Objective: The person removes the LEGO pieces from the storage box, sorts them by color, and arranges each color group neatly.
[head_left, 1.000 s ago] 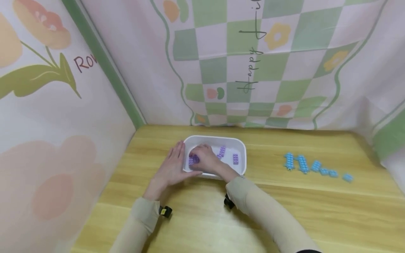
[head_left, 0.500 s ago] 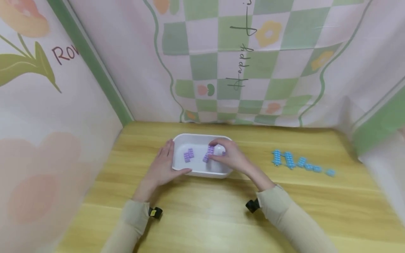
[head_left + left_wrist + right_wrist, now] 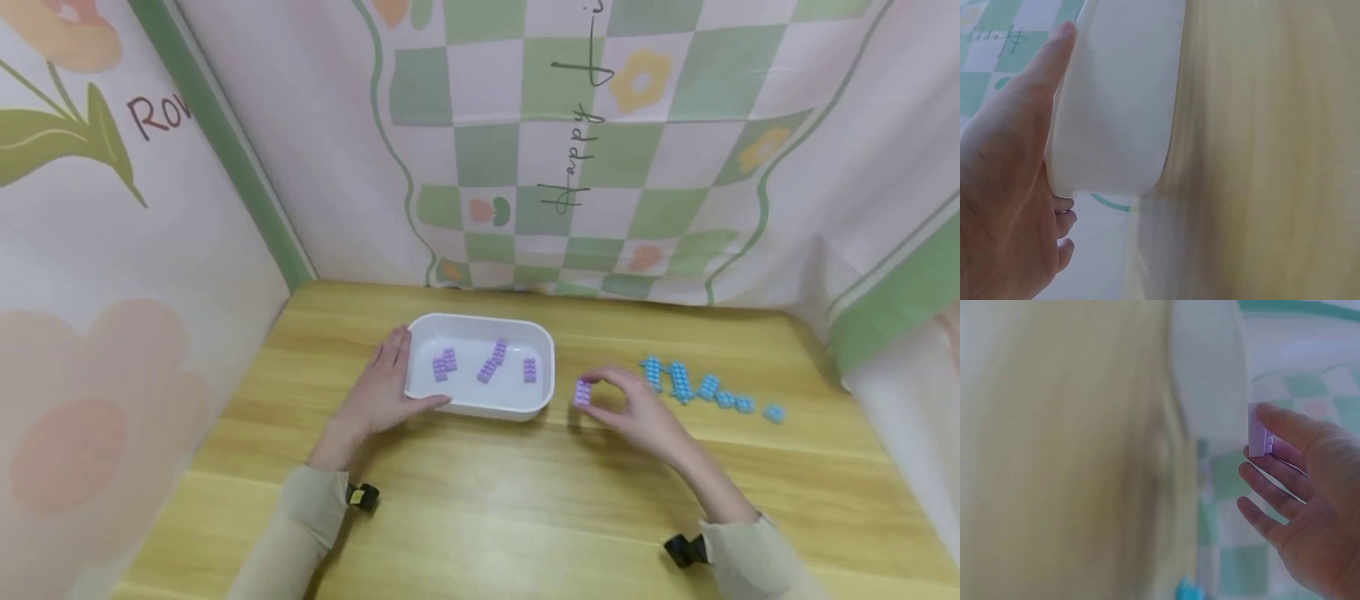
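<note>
A person's right hand (image 3: pixel 637 412) is pinching a small purple studded brick (image 3: pixel 582 393) between thumb and fingertips, holding it above the wooden worktop (image 3: pixel 495 508) just right of a white tray (image 3: pixel 480 408), while the left hand (image 3: pixel 378 392) is resting with fingers spread along the tray's left end and thumb along its near rim. Five more purple bricks (image 3: pixel 529 370) are lying inside the tray, and light-blue pieces (image 3: pixel 680 382) are sitting in a row farther right. Behind, a checked cloth (image 3: pixel 491 157) is showing "Happy" sideways, its following letters hard to read, and the left-hand hanging (image 3: pixel 187 250) is showing what seems to be "Row", partly cut off.
</note>
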Demonstrator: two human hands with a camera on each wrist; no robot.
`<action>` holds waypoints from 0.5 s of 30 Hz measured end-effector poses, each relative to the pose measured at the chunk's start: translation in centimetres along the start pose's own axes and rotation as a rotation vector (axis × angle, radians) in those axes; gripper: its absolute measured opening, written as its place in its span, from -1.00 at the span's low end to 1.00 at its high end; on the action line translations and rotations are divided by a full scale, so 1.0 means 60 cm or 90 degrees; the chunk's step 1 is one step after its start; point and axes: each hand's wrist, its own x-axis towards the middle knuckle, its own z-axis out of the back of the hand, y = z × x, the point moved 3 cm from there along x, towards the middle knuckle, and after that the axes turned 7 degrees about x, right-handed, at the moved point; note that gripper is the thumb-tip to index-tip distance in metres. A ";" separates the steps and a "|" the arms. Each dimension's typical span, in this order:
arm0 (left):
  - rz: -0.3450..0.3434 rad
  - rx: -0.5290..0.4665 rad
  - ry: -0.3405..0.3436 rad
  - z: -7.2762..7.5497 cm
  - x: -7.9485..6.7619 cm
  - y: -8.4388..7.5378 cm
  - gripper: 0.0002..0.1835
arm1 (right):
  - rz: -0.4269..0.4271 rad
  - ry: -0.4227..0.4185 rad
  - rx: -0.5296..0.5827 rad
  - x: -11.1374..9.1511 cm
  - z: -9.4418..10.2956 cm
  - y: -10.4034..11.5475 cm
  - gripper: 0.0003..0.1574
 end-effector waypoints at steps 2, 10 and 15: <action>-0.002 0.003 0.001 0.004 -0.002 0.000 0.46 | -0.020 0.002 -0.013 -0.020 0.007 -0.016 -0.50; -0.027 0.025 0.002 0.016 0.011 -0.003 0.46 | -0.033 0.000 -0.066 -0.066 0.021 -0.064 -0.54; -0.037 0.033 0.017 0.006 0.027 -0.004 0.45 | -0.030 -0.012 -0.088 -0.075 0.025 -0.078 -0.55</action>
